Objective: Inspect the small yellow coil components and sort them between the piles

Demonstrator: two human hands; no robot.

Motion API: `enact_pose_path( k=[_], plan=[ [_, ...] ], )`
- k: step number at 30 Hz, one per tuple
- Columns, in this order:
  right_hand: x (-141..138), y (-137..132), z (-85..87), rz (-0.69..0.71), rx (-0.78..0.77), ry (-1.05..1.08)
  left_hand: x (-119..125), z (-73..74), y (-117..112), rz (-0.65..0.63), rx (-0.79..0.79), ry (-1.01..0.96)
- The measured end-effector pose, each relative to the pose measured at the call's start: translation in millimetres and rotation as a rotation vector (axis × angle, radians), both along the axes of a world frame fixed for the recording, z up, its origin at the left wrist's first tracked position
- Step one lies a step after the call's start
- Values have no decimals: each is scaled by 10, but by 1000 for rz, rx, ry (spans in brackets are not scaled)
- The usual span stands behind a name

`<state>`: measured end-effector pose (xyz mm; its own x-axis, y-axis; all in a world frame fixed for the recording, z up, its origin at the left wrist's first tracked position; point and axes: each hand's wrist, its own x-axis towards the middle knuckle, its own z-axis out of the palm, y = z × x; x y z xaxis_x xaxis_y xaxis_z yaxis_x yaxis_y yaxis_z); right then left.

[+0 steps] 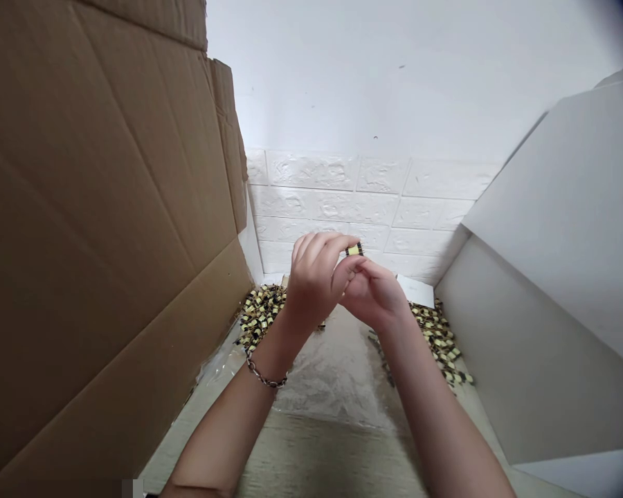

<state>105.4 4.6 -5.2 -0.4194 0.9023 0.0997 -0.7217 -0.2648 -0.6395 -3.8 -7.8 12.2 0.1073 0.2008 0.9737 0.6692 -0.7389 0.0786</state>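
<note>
My left hand (316, 273), with a chain bracelet on the wrist, pinches a small electronic transformer (354, 250) between thumb and index finger. The part has a yellow middle and black ends that look like they carry pins. Close against it, my right hand (376, 294) is curled inward, its palm partly showing. The right fingertips are mostly hidden behind the left hand, so whatever they hold cannot be seen. Both hands are raised above a clear plastic sheet or bag (332, 384) on the table.
Similar yellow-and-black parts lie in a left heap (262, 315) and a right heap (439, 339). A brown cardboard wall (109, 207) rises on the left, a white panel (540, 346) on the right. A white brick-patterned wall (332, 204) closes the back. A white card (416, 290) lies by the right heap.
</note>
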Motion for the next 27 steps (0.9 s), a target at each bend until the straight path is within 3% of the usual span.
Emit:
enact_pose_path(
  k=[4, 7, 9, 11, 13, 16, 19, 27],
  plan=[
    [10, 55, -13, -181, -11, -104, -39, 42, -28, -23, 19, -31],
    [42, 40, 28, -491, 124, -226, -54, 54, -10, -12, 37, -50],
    [76, -10, 73, -758, 334, -386, -52, 53, 6, -19, 27, -78],
    [119, -86, 125, -999, 654, -615, -43, 47, 16, -49, -8, -129],
    [167, -165, 175, -1140, 923, -860, -27, 36, 20, -121, -72, -208],
    [225, -247, 226, -1129, 1075, -1039, 1, 16, 15, -291, -210, -330],
    [253, -263, 242, -1046, 1090, -1073, 22, 1, 6, -409, -329, -392],
    [287, -176, 225, -871, 1055, -974, 41, -2, -8, -490, -425, -388]
  ],
)
